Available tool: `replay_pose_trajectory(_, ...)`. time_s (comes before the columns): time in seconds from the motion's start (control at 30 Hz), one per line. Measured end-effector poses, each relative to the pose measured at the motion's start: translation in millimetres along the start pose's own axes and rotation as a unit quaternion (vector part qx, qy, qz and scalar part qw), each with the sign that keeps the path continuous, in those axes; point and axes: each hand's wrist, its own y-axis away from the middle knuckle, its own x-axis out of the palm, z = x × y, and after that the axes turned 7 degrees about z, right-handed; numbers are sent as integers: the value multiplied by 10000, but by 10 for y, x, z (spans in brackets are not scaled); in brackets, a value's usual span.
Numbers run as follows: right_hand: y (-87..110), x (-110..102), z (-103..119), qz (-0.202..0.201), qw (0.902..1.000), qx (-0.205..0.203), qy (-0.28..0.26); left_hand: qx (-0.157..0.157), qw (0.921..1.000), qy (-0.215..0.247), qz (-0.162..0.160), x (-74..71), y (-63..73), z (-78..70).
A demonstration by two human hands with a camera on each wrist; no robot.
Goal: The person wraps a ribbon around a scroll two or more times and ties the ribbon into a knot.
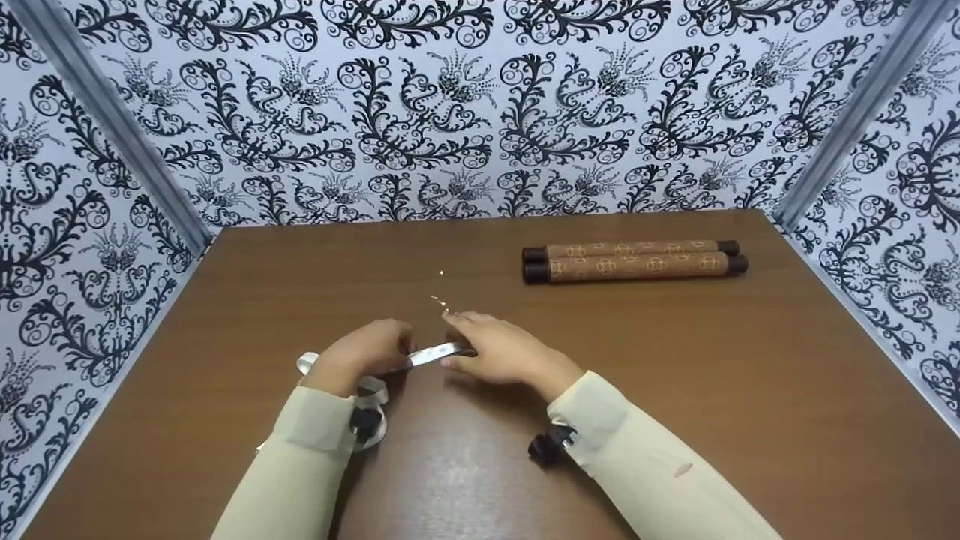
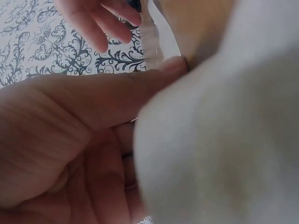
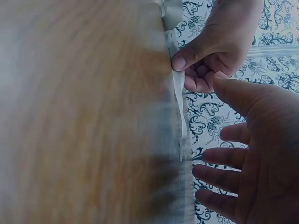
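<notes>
A glossy white ribbon [image 1: 433,354] stretches across the gap between the two hands, low over the table. My left hand [image 1: 366,349] pinches it between thumb and fingers, and in the right wrist view the thumb presses on the strip [image 3: 178,86]. Behind that hand, more of the ribbon lies in loose loops, partly hidden by the wrist and sleeve. My right hand [image 1: 501,349] is at the strip's other end with its fingers spread. In the right wrist view those fingers [image 3: 219,179] are apart from the strip and hold nothing.
Two brown patterned rolls [image 1: 637,264] with dark ends lie side by side at the back right of the wooden table [image 1: 750,420]. Small shiny specks [image 1: 442,303] show just beyond the hands. Walls with black scrollwork [image 1: 420,112] enclose the back and sides.
</notes>
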Motion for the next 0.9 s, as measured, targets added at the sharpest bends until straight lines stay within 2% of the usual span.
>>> replay_pose_trajectory(0.27,-4,40,30,-108,9996,-171,-182,271,9996,-35,-10,-3,6,-87)
replay_pose_trajectory(0.47,-27,35,31,-250,9979,-263,-531,499,9985,146,-156,17,-32,-145)
replay_pose_trajectory(0.67,-47,48,-1,-313,9959,-360,-765,663,9960,569,-193,48,-59,-167)
replay_pose_trajectory(0.9,-49,37,-34,-454,9932,-410,-994,890,9932,629,-421,78,-96,-196)
